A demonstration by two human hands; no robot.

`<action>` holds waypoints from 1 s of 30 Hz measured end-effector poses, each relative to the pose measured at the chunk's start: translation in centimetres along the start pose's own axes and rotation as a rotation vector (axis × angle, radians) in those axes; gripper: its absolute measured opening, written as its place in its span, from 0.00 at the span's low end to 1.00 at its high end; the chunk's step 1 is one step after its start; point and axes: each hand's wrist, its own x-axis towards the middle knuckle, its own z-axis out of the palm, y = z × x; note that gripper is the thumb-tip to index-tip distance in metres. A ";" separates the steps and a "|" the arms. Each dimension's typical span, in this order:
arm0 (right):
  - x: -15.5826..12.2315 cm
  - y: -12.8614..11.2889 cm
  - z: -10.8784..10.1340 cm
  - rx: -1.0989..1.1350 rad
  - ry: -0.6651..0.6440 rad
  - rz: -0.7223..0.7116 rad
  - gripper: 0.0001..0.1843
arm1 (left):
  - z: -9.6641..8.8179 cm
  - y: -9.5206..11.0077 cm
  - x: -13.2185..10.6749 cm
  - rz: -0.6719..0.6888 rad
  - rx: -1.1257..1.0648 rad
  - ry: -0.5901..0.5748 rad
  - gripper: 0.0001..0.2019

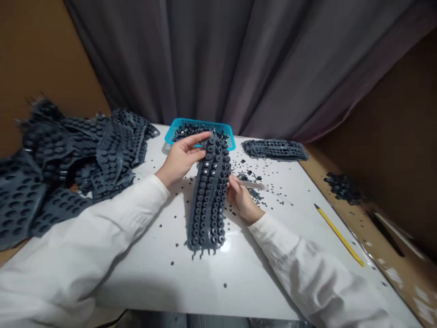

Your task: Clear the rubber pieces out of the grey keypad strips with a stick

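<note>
A long dark grey rubber sheet (209, 196) studded with ring-shaped parts lies lengthwise on the white table (164, 273). My left hand (182, 157) grips its far end, fingers curled over the top edge. My right hand (241, 197) rests against the sheet's right side, fingers closed round a thin pale stick-like tool (252, 184) that points right. Both arms wear white sleeves.
A turquoise basket (200, 130) with loose dark rings stands behind the sheet. A big heap of similar sheets (68, 155) fills the left side. Spent sheets (275, 149) lie at the back right. Small rubber bits dot the table. A yellow pencil (339, 234) lies at right.
</note>
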 end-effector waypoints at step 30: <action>-1.3 -18.2 0.3 0.233 0.081 -0.355 0.23 | 2.9 12.1 0.5 0.267 0.104 0.031 0.21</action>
